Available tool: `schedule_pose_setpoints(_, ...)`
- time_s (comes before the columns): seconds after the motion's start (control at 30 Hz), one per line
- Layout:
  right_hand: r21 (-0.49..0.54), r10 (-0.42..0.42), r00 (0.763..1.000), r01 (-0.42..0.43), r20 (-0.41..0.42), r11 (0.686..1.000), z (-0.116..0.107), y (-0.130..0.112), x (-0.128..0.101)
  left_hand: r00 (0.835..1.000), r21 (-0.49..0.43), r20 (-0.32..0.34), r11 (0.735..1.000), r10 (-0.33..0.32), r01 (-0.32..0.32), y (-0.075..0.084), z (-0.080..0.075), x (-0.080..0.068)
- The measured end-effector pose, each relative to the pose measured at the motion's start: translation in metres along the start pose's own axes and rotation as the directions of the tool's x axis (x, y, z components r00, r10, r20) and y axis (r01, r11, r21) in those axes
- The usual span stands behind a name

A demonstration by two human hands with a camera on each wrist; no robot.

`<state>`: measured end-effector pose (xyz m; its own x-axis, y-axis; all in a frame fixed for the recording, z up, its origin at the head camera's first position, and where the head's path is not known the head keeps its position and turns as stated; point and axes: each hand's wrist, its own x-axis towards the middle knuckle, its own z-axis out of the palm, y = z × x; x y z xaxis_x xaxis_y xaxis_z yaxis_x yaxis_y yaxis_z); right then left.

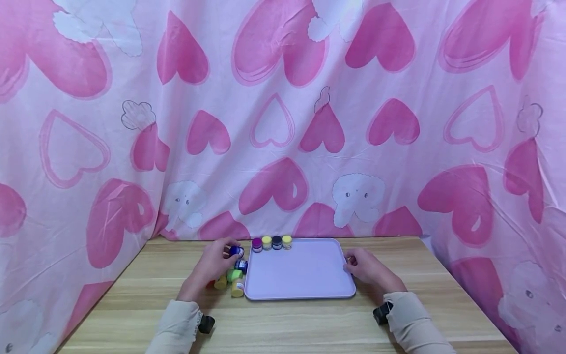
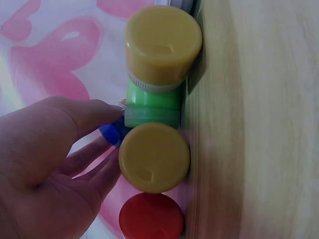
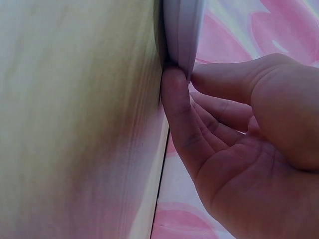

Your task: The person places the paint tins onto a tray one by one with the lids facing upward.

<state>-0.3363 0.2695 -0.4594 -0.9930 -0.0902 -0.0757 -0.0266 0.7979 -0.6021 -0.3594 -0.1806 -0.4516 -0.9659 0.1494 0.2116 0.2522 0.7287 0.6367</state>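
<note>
My left hand (image 1: 224,255) pinches a small blue-lidded paint jar (image 1: 237,251) just left of a lavender tray (image 1: 305,275). The left wrist view shows that blue jar (image 2: 110,133) between thumb and fingers. Beside it lie two yellow-lidded jars (image 2: 154,157), a green jar (image 2: 152,104) and a red-lidded jar (image 2: 151,217). Along the tray's back edge stand a purple jar (image 1: 257,244), a yellow jar (image 1: 267,242), a black jar (image 1: 276,242) and another yellow jar (image 1: 287,241). My right hand (image 1: 350,263) pinches the tray's right rim (image 3: 182,30) between thumb and a finger.
The tray lies on a wooden table (image 1: 132,305) whose far and side edges meet a pink heart-patterned cloth (image 1: 283,123). Another blue jar (image 1: 241,265) stands against the tray's left edge among the loose jars.
</note>
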Motion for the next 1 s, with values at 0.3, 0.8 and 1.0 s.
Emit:
schedule_pose_setpoints(0.3,0.009,0.004,1.0,-0.004,0.004,1.0,0.0,0.0,0.0,0.999,-0.038,-0.029,0.999,0.026,-0.027,0.007,0.01,0.004)
schedule_pose_setpoints(0.8,0.016,0.009,1.0,-0.009,0.009,1.0,0.002,-0.001,0.0,0.985,0.014,-0.047,0.986,0.168,-0.167,0.017,0.035,0.012)
schedule_pose_setpoints(1.0,0.016,0.014,1.0,-0.014,0.008,1.0,0.0,0.0,0.0,0.986,0.041,-0.01,0.986,0.165,-0.164,0.025,0.042,0.017)
